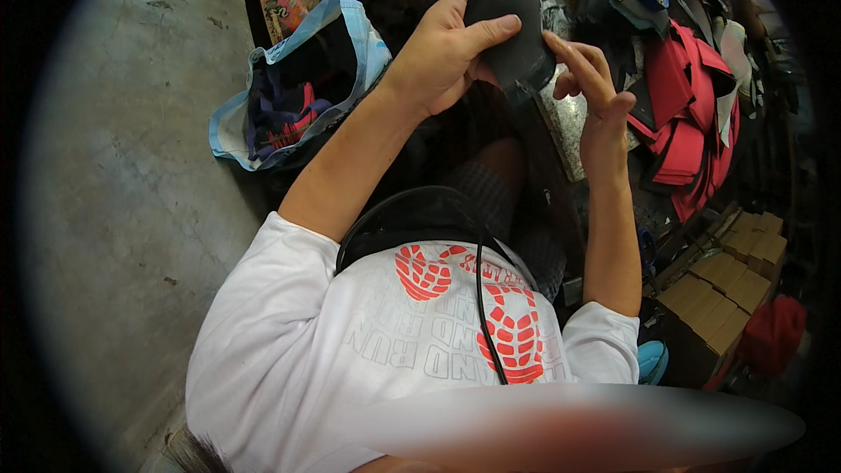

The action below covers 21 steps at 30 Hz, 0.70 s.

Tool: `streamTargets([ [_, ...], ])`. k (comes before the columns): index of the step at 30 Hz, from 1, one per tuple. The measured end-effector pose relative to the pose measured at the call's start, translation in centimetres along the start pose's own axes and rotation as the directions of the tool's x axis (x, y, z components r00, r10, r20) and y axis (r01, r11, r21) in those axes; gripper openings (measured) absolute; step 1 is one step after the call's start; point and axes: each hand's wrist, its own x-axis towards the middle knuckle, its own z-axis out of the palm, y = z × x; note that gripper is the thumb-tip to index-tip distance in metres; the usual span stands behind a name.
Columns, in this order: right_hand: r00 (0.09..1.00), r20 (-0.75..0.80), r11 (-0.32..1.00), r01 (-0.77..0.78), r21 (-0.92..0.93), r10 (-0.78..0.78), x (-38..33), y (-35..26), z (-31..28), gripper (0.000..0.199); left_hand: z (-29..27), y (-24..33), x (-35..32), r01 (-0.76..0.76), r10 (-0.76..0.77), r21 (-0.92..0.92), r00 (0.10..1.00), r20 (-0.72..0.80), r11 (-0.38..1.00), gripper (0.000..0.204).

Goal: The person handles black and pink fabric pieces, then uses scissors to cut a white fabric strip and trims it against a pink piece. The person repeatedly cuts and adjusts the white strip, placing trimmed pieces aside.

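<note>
- Up near the top of the view, the left hand (442, 57) is raised from a bent bare forearm, palm turned down, its thumb pressed flat across a dark grey sheet piece (508, 13) while the other fingers curl under it: the hand is clamped on that piece.
- Just beside it, the right hand (596, 92) stands with the wrist cocked upward; its fingers (574, 57) are partly spread and touch the right edge of the same dark grey piece. I cannot tell whether they pinch the edge or only rest against it.
- The dark grey piece is held in the air above the lap, in front of the bench (569, 123); it looks thin, matte and flexible, with a curved outline that narrows toward its lower end.
- The bench edge shows a speckled, stone-like grey surface under the right hand.
- A heap of red cut pieces (688, 127) lies on the bench to the right, flat and layered, with dark scraps mixed in.
- A light blue fabric bag (298, 88) sags open on the concrete floor (114, 210) to the left, with a pink-capped bottle (280, 4) behind it.
- Brown cardboard boxes (727, 285) are stacked at lower right.
</note>
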Motion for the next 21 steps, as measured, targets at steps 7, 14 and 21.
streamTargets([
  [7,0.982,-0.184,0.993,0.023,-0.119,-0.045,-1.4,-0.4,-0.4,0.096,0.1,-1.0,0.9,-0.058,0.055,-0.040,0.997,-0.062,0.998,0.036],
  [14,0.979,-0.055,0.872,0.150,-0.467,-0.198,-1.4,-0.7,0.6,0.082,0.9,-1.8,1.7,-0.083,0.066,-0.077,0.977,-0.203,0.994,0.032],
  [21,0.932,-0.018,0.521,0.187,-0.833,-0.363,-1.3,-0.9,0.2,0.071,1.2,-1.5,1.3,0.035,-0.045,-0.050,0.975,-0.218,0.998,0.031],
])
